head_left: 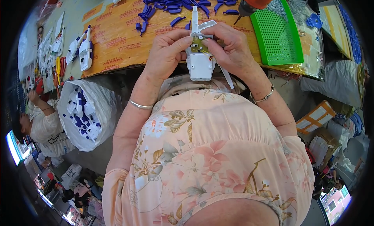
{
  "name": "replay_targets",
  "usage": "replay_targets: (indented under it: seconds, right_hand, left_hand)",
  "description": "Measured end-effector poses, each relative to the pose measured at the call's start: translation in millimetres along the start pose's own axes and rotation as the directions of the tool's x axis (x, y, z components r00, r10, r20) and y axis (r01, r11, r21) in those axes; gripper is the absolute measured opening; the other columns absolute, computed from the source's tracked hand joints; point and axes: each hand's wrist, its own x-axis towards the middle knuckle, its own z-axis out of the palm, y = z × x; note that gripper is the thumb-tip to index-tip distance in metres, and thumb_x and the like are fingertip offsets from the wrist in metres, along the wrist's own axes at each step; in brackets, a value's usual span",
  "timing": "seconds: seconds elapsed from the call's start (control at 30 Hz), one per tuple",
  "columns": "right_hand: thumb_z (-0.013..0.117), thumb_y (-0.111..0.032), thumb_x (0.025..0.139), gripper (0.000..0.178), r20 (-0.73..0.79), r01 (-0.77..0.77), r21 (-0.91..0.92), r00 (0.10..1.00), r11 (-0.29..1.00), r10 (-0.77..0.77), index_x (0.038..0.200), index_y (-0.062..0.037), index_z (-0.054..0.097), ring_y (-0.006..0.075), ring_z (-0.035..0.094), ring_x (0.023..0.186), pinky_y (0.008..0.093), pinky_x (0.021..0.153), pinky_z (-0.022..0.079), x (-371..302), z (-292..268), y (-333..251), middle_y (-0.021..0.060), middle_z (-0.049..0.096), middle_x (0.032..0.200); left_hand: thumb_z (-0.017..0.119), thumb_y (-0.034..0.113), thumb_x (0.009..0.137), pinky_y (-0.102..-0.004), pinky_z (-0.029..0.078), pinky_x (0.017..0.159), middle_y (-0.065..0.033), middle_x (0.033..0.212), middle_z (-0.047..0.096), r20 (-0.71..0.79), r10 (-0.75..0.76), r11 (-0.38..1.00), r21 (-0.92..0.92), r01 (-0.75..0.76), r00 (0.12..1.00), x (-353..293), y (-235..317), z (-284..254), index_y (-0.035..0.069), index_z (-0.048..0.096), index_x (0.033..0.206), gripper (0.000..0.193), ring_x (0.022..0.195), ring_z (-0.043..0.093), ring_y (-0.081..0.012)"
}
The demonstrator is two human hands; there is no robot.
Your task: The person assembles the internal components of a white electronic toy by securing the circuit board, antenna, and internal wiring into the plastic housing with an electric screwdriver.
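Two bare hands meet near the wearer's edge of the counter [117, 38] in the head view, with a white plastic housing [201, 68] between them. The left hand [165, 50] is closed on the housing's left side, its thumb lying beside the yellow-green circuit board [200, 47] set in the open upper part. The right hand [233, 44] grips from the opposite side, thumb tip at the board's right edge and fingers bent near a small white shell piece [207, 25]. The housing's broad lower end projects below both hands, toward the wearer's body, while a narrow white stem [194, 19] points away above them. A slim white strip [226, 77] slants down beneath the right hand; whether it joins the housing cannot be told.

Beyond the hands lies a scattered heap of purple parts [171, 1]. To the right of these, an orange power drill [255, 0] points its bit downward beside a green perforated tray [278, 38]. Left of the left hand, well apart, two white-and-purple assemblies [85, 54] lie near the counter's edge, above a white sack [109, 109] holding similar pieces.
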Motion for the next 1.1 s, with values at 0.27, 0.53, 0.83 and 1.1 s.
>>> replay_targets:
  seconds: [0.27, 0.53, 0.83, 1.1]
  right_hand:
    - [0.062, 0.001, 0.077, 0.014, 0.007, -0.043, 0.037, 0.999, 0.998, 0.043, 0.091, -0.001, 0.061, 0.0262, 0.062, 0.073, 0.0316, 0.063, 0.049, 0.2, -1.1, -1.5, 0.0129, 0.062, 0.083]
    - [0.062, 0.001, 0.076, 0.013, 0.013, -0.019, 0.008, 1.0, 1.0, 0.019, 0.09, -0.0012, 0.061, 0.0262, 0.061, 0.072, 0.0321, 0.062, 0.048, 1.6, -1.7, -4.8, 0.0125, 0.061, 0.082]
    - [0.062, 0.001, 0.075, 0.014, -0.006, 0.024, -0.001, 1.0, 1.0, -0.024, 0.089, -0.0014, 0.061, 0.0265, 0.06, 0.071, 0.0328, 0.061, 0.047, 3.8, 1.3, -1.7, 0.0119, 0.06, 0.079]
    - [0.062, 0.0, 0.075, 0.013, 0.0, 0.039, -0.038, 0.999, 0.999, -0.039, 0.088, -0.0021, 0.062, 0.026, 0.059, 0.07, 0.0325, 0.06, 0.047, 4.5, 1.0, -0.1, 0.0111, 0.059, 0.078]
  left_hand:
    - [0.058, 0.01, 0.089, -0.0309, 0.056, 0.071, -0.0083, 0.095, 0.065, -0.002, -0.04, 0.995, -0.095, 0.04, 0.999, 2.1, 1.4, -3.5, -0.002, 0.061, 0.105, 0.02, 0.082, 0.064, -0.0146]
    - [0.06, 0.011, 0.089, -0.0306, 0.056, 0.07, -0.0077, 0.094, 0.065, -0.033, -0.017, 0.999, -0.047, 0.015, 0.999, 1.9, -1.0, -0.9, -0.002, 0.061, 0.104, 0.02, 0.082, 0.064, -0.0143]
    - [0.059, 0.011, 0.089, -0.0279, 0.054, 0.067, -0.0061, 0.092, 0.064, -0.05, -0.018, 0.996, -0.086, 0.014, 0.999, 3.8, 0.9, 1.1, -0.002, 0.06, 0.104, 0.02, 0.078, 0.063, -0.0128]
    - [0.056, 0.011, 0.089, -0.0266, 0.053, 0.067, -0.0048, 0.091, 0.064, -0.087, 0.014, 1.0, -0.019, -0.015, 0.996, 3.5, -0.8, 6.2, -0.001, 0.06, 0.104, 0.02, 0.079, 0.062, -0.0116]
